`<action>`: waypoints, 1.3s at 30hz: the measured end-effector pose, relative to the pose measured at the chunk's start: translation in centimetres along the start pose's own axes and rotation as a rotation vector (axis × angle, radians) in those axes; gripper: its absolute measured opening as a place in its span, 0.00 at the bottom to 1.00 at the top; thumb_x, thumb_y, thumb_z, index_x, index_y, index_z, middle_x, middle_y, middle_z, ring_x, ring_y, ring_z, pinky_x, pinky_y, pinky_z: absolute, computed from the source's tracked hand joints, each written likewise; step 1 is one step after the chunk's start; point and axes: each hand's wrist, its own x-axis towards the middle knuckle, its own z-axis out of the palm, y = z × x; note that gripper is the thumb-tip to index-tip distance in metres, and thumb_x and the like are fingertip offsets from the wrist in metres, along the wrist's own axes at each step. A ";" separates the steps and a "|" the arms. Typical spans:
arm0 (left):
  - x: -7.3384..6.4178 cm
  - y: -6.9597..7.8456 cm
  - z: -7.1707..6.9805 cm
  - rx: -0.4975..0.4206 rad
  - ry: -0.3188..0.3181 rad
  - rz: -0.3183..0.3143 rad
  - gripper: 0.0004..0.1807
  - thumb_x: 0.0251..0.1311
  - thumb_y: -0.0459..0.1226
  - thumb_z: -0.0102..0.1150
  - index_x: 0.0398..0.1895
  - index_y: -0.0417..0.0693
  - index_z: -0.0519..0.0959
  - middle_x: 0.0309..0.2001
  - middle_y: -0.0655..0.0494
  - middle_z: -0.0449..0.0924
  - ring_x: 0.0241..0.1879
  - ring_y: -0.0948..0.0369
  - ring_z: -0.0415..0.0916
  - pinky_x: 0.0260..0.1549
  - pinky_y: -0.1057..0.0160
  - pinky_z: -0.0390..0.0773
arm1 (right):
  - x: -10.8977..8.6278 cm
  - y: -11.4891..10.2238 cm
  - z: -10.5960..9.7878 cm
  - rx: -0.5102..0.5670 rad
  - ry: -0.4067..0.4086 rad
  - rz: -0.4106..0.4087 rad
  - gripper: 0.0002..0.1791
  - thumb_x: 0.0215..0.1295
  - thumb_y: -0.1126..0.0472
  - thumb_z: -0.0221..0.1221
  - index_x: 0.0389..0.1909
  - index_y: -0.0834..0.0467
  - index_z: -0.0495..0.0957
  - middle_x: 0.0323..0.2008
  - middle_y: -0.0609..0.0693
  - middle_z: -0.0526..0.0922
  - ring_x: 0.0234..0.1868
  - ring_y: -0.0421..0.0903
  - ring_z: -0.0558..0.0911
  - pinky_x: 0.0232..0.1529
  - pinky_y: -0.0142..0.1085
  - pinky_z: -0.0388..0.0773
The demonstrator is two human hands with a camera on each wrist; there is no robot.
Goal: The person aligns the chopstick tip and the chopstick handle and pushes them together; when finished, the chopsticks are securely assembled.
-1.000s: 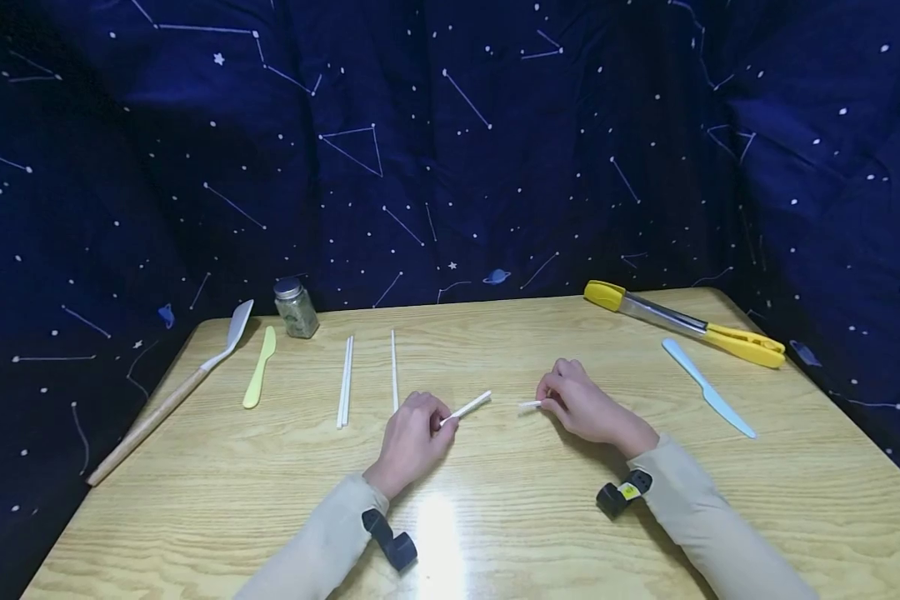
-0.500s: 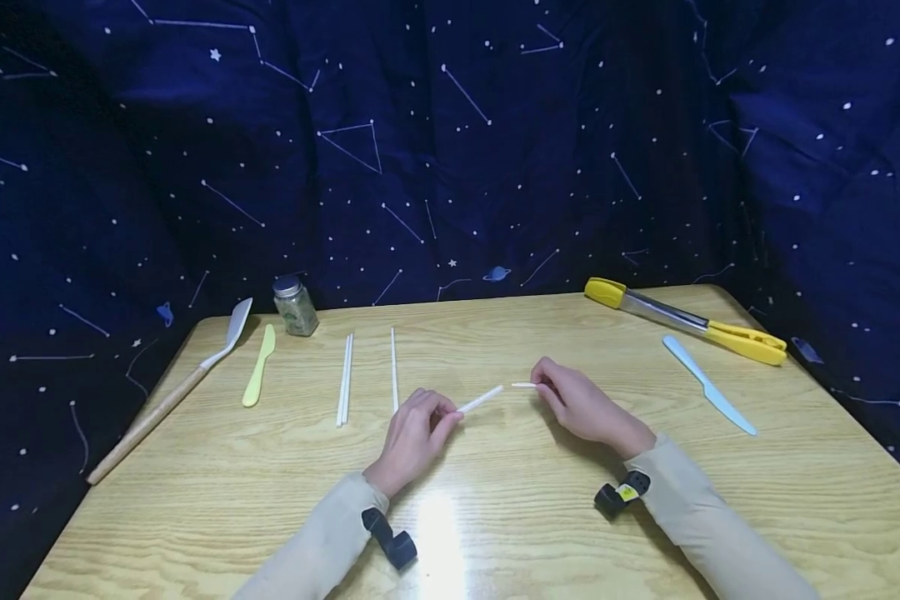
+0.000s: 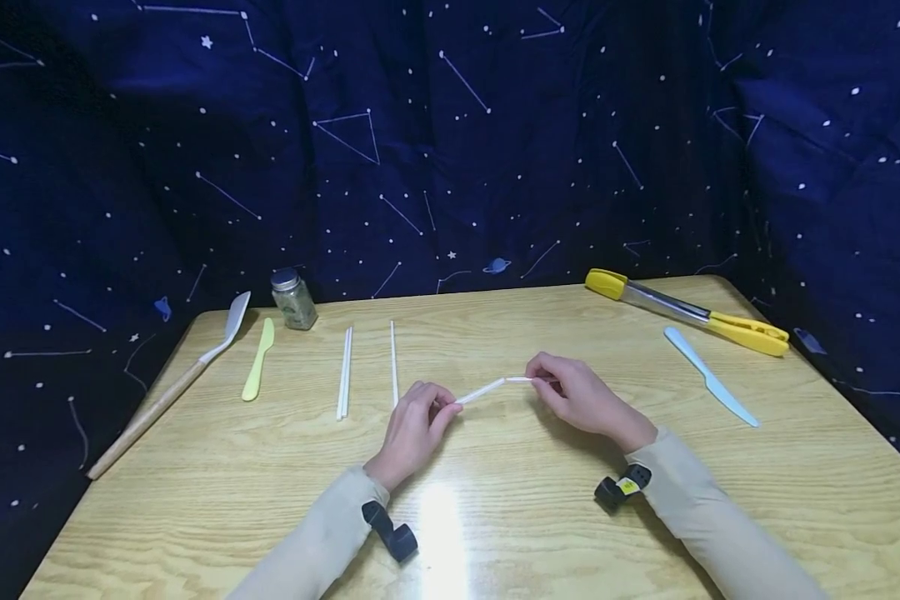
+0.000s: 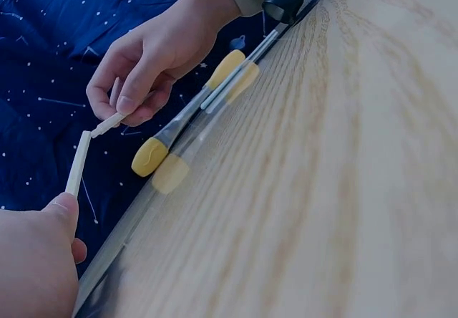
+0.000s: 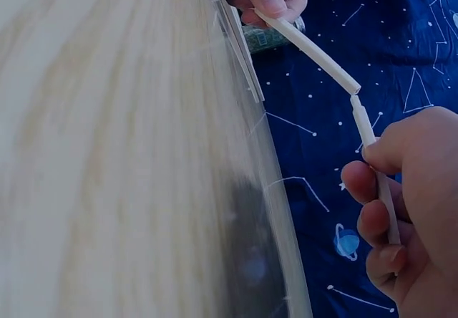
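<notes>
My left hand [image 3: 416,429] pinches one end of a white chopstick section [image 3: 482,391], which slants up to the right. Between the thumb and fingers of my right hand [image 3: 581,400] is a thinner chopstick section [image 3: 520,379]. In the right wrist view the thinner section [image 5: 363,123] has a narrow stepped tip, right at the end of the thicker section [image 5: 315,51]. The two meet at an angle, above the tabletop. Left of my left hand lie two white sticks [image 3: 345,372] side by side and a single thin one [image 3: 393,358].
Toward the left are a spatula with a wooden handle [image 3: 150,414], a yellow knife [image 3: 258,360] and a glass jar [image 3: 294,302]. Yellow-tipped tongs [image 3: 667,307] and a light blue knife [image 3: 708,375] lie on the right. A dark star-patterned cloth [image 3: 450,150] hangs behind the table.
The two chopstick sections have come together end to end. My right hand moved away from me and slightly left; the left hand's section shifted a little to the right.
</notes>
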 end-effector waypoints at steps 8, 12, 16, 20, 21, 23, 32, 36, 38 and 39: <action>-0.2 -0.1 -0.3 0.006 -0.001 -0.004 0.06 0.57 0.38 0.66 0.31 0.46 0.79 0.26 0.60 0.74 0.27 0.66 0.67 0.25 0.72 0.69 | 0.2 -0.1 0.5 0.048 -0.010 -0.020 0.06 0.64 0.71 0.56 0.37 0.60 0.78 0.25 0.42 0.73 0.23 0.33 0.66 0.24 0.28 0.66; -0.2 -0.3 -0.3 0.004 -0.005 0.004 0.06 0.58 0.38 0.65 0.31 0.46 0.79 0.25 0.60 0.74 0.27 0.66 0.67 0.25 0.72 0.69 | 0.3 -0.2 0.5 0.042 -0.019 -0.005 0.06 0.64 0.71 0.56 0.38 0.60 0.78 0.25 0.42 0.73 0.23 0.34 0.66 0.24 0.28 0.66; -0.2 -0.4 -0.4 0.000 -0.010 0.013 0.06 0.58 0.37 0.65 0.30 0.46 0.79 0.24 0.60 0.72 0.26 0.67 0.66 0.24 0.72 0.68 | 0.3 -0.1 0.6 0.039 -0.034 -0.011 0.07 0.63 0.72 0.56 0.38 0.60 0.79 0.26 0.43 0.75 0.24 0.34 0.67 0.25 0.28 0.67; -0.3 -0.3 -0.4 0.000 -0.007 0.019 0.06 0.58 0.37 0.65 0.29 0.47 0.78 0.24 0.62 0.71 0.26 0.67 0.64 0.23 0.72 0.67 | 0.4 -0.1 0.4 0.038 -0.053 -0.011 0.07 0.63 0.72 0.56 0.38 0.60 0.80 0.28 0.46 0.78 0.24 0.35 0.68 0.26 0.29 0.68; -0.3 -0.2 -0.4 0.004 -0.007 0.023 0.06 0.58 0.37 0.65 0.29 0.47 0.78 0.24 0.62 0.70 0.26 0.67 0.64 0.23 0.72 0.67 | 0.4 -0.1 0.4 0.037 -0.058 -0.011 0.07 0.63 0.72 0.57 0.38 0.60 0.80 0.29 0.48 0.79 0.25 0.35 0.68 0.27 0.29 0.69; -0.2 -0.1 -0.2 0.020 -0.018 0.029 0.06 0.59 0.37 0.65 0.30 0.46 0.78 0.24 0.62 0.70 0.27 0.67 0.65 0.24 0.72 0.67 | 0.3 0.0 0.2 0.019 -0.072 0.001 0.07 0.63 0.71 0.57 0.39 0.59 0.81 0.31 0.49 0.82 0.26 0.36 0.70 0.29 0.29 0.70; 0.5 1.4 0.9 0.015 -0.062 0.034 0.06 0.62 0.37 0.61 0.33 0.45 0.75 0.28 0.59 0.69 0.31 0.64 0.65 0.28 0.69 0.68 | -0.2 0.2 -1.5 -0.043 -0.100 0.036 0.10 0.63 0.72 0.59 0.40 0.55 0.82 0.38 0.48 0.85 0.32 0.38 0.74 0.34 0.32 0.75; -0.1 1.6 0.8 0.006 -0.065 0.025 0.06 0.62 0.37 0.61 0.34 0.45 0.75 0.28 0.60 0.69 0.30 0.65 0.64 0.27 0.70 0.68 | -0.1 0.1 -1.1 -0.005 -0.091 0.026 0.10 0.62 0.72 0.60 0.38 0.54 0.82 0.36 0.46 0.84 0.31 0.37 0.74 0.33 0.31 0.74; -0.4 1.5 0.7 -0.001 -0.068 0.026 0.06 0.61 0.37 0.62 0.33 0.46 0.74 0.28 0.62 0.68 0.30 0.66 0.63 0.27 0.71 0.67 | -0.1 0.1 -0.9 0.012 -0.095 0.023 0.10 0.62 0.71 0.60 0.37 0.54 0.82 0.35 0.46 0.84 0.31 0.37 0.74 0.32 0.31 0.74; -0.5 1.5 0.6 -0.001 -0.069 0.032 0.07 0.61 0.37 0.62 0.33 0.46 0.74 0.27 0.62 0.67 0.29 0.66 0.63 0.26 0.71 0.67 | -0.1 0.1 -0.8 0.020 -0.099 0.025 0.09 0.62 0.71 0.60 0.37 0.54 0.82 0.35 0.47 0.84 0.31 0.37 0.74 0.32 0.31 0.74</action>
